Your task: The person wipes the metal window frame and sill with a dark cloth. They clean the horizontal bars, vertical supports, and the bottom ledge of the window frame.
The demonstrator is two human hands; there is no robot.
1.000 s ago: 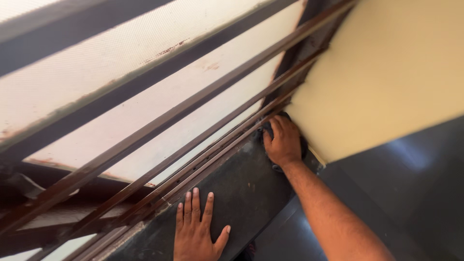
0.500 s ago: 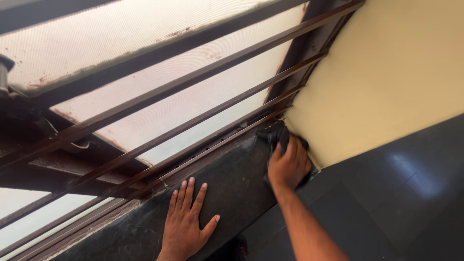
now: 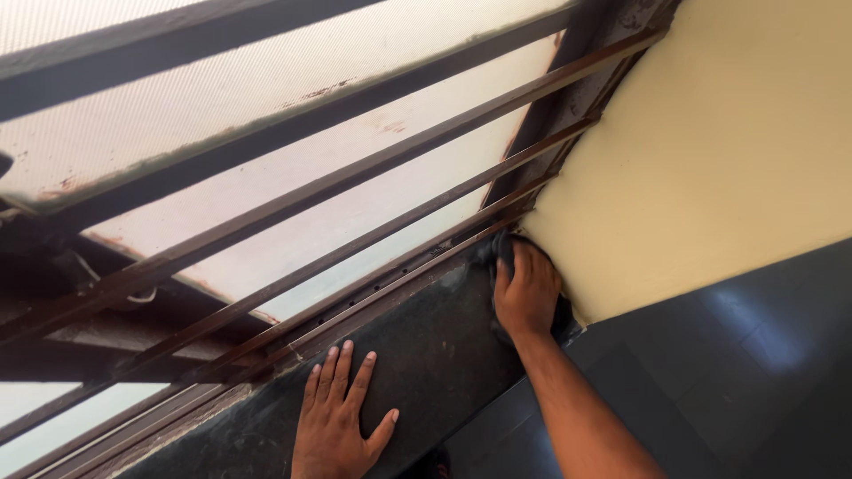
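Right hand [image 3: 525, 293] presses a dark cloth [image 3: 497, 257] into the far corner of the dark stone sill [image 3: 444, 355], where the sill meets the cream wall [image 3: 710, 151] and the brown window frame [image 3: 568, 98]. I see its fingers [image 3: 522, 266] curled down over the cloth, gripping it against the stone; only a dark edge of cloth shows past the fingertips and beside the wrist. My left hand [image 3: 342, 412] lies flat on the sill nearer to me, fingers spread and released, holding nothing, well apart from the right.

What could go wrong, as I judge it: the cloth sits right under the lowest brown grille bar [image 3: 399, 275], so a push farther into the corner could jam knuckles against that bar or snag the cloth on the frame. The metal looks rusty and flaking in places, so a scrape seems possible. Dirt carried on the cloth might also smear the pale wall it touches.

Room is tight on three sides of the right hand: wall to the right, bars and frosted glass [image 3: 293, 106] above. The open way runs back along the sill toward the left hand, and off the sill's front edge toward the dark tiles [image 3: 737, 355] below.
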